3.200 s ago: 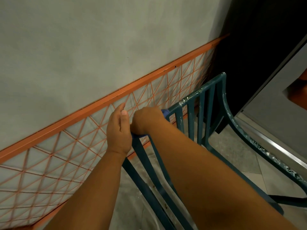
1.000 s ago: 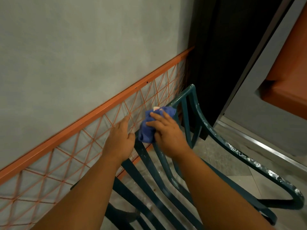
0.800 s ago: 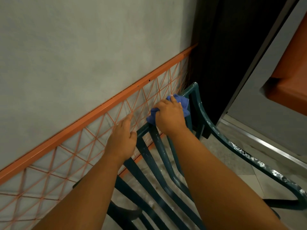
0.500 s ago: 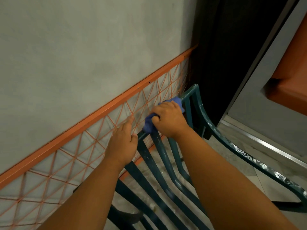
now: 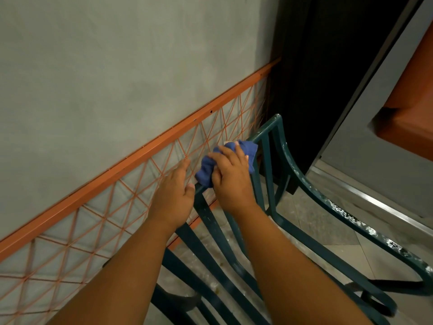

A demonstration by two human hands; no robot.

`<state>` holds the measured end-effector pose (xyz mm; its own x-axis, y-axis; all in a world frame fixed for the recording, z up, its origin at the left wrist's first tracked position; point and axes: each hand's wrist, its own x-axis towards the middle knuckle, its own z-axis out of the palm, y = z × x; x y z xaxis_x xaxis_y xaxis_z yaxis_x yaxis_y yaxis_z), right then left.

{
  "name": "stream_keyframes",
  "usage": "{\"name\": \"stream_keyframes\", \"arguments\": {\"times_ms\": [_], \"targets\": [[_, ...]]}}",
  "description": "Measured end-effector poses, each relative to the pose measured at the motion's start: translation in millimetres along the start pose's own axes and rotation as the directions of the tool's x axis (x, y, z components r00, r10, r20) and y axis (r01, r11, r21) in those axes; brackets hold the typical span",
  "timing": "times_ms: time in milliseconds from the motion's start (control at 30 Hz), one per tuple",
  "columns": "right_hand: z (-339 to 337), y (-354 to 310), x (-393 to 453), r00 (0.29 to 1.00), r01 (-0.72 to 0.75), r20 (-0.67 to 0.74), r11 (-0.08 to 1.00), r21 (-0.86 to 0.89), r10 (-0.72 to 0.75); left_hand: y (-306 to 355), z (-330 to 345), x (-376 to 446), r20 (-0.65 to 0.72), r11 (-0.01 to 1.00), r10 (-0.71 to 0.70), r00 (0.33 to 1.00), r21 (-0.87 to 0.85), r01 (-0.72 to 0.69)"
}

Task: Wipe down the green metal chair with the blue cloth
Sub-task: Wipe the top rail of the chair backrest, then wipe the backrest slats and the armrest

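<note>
The right hand is pressing the bunched blue cloth against the top rail of the green metal chair, its fingers curled over the fabric, while the left hand is steadying the same rail just beside it, fingers extended and the thumb apparently touching the metal, though that contact is partly hidden. The chair is standing close against the orange lattice panel; a hard stroke risks tipping the chair into it or snagging the cloth on the flaking paint of the armrest.
</note>
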<state>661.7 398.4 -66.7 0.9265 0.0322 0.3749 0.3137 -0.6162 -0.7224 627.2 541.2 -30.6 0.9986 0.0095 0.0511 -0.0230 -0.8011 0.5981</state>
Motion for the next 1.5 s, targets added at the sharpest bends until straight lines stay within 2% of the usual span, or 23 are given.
{"name": "stream_keyframes", "arguments": {"times_ms": [67,167,233,300,367,433,500,567,667,767,833,900,967,1000,1033,1067,1133,1167,1233,1300,1367,1433,1500], "targets": [[14.5,-17.6,-5.6,0.979,-0.169,-0.09,0.976,0.135,0.182,-0.1,-0.1,0.1,-0.007,1.0,-0.002,1.0,0.001,0.002],[37.2,-28.6,-38.3,0.947,-0.191,-0.172,0.906,0.378,0.272,-0.4,0.4,1.5,-0.004,1.0,0.01,1.0,-0.01,-0.01],[52.4,-26.2,-68.2,0.941,-0.197,-0.158,0.864,0.463,0.299,-2.0,0.7,3.0,-0.001,1.0,0.019,1.0,-0.006,-0.019],[63.8,-19.1,-89.3,0.912,-0.294,-0.12,0.828,0.477,0.392,-3.2,0.8,2.7,-0.004,0.999,0.033,0.999,0.02,-0.033],[68.1,-14.4,-93.1,0.842,-0.437,-0.083,0.764,0.475,0.533,-2.3,1.1,1.1,-0.002,0.999,0.037,0.999,0.025,-0.037],[64.9,-18.8,-82.6,0.742,-0.567,-0.047,0.663,0.49,0.669,-1.6,0.9,0.3,0.007,0.999,0.034,0.999,0.014,-0.034],[60.5,-27.5,-67.9,0.684,-0.604,-0.03,0.59,0.536,0.728,-1.8,0.4,1.0,0.01,1.0,0.025,1.0,0.008,-0.025],[55.5,-40.5,-59.7,0.716,-0.559,-0.057,0.62,0.55,0.696,-1.6,0.3,1.6,0.013,1.0,0.02,1.0,-0.01,-0.02],[50.6,-54.8,-64.4,0.796,-0.444,-0.144,0.728,0.522,0.588,0.6,-1.1,3.1,0.034,0.998,-0.011,0.999,-0.063,0.013],[58.2,-51.1,-85.6,0.896,-0.282,-0.228,0.884,0.374,0.382,3.3,-2.5,2.1,0.071,0.99,-0.043,0.997,-0.132,0.052],[68.1,-38.4,-103.5,0.933,-0.209,-0.242,0.948,0.238,0.267,3.5,-2.8,2.0,0.075,0.99,-0.037,0.997,-0.135,0.047],[79.7,-20.9,-122.8,0.944,-0.215,-0.229,0.969,0.119,0.238,4.0,-3.4,1.4,0.083,0.992,-0.028,0.996,-0.123,0.039],[90.3,-1.5,-141.8,0.929,-0.331,-0.169,0.944,0.015,0.328,4.1,-3.6,0.7,0.09,0.992,-0.018,0.996,-0.119,0.029],[92.2,7.3,-152.4,0.919,-0.39,-0.094,0.918,-0.072,0.383,4.0,-3.7,0.5,0.087,0.994,-0.013,0.996,-0.11,0.022],[92.3,15.0,-162.7,0.897,-0.435,0.0,0.885,-0.166,0.441,3.7,-3.7,0.1,0.082,0.995,-0.008,0.997,-0.094,0.016],[90.0,20.9,-172.2,0.846,-0.499,0.095,0.841,-0.211,0.525,3.2,-3.5,-0.5,0.079,0.997,-0.002,0.997,-0.08,0.008],[80.4,27.7,-184.5,0.656,-0.708,0.277,0.699,-0.098,0.702,1.5,-2.8,-1.1,0.073,0.998,0.015,0.997,-0.06,-0.011],[74.0,25.4,-186.4,0.579,-0.788,0.301,0.615,-0.033,0.758,0.7,-2.6,-0.9,0.071,0.998,0.025,0.997,-0.053,-0.022],[63.0,15.1,-180.0,0.49,-0.871,0.195,0.466,0.157,0.85,-1.8,-1.5,0.0,0.066,0.998,0.054,0.996,-0.028,-0.053],[53.4,-3.0,-161.7,0.424,-0.823,0.081,0.346,0.451,0.902,-3.7,0.8,1.9,0.063,0.996,0.084,0.995,0.016,-0.085],[47.2,-22.2,-137.6,0.472,-0.668,-0.066,0.405,0.624,0.879,-4.9,2.6,3.1,0.06,0.994,0.095,0.994,0.042,-0.098],[45.2,-40.4,-113.8,0.585,-0.479,-0.216,0.548,0.686,0.782,-5.6,2.8,4.1,0.06,0.994,0.096,0.994,0.05,-0.099],[50.9,-54.8,-96.1,0.726,-0.355,-0.264,0.675,0.647,0.635,-5.9,2.8,4.5,0.072,0.994,0.096,0.993,0.048,-0.099]]}}
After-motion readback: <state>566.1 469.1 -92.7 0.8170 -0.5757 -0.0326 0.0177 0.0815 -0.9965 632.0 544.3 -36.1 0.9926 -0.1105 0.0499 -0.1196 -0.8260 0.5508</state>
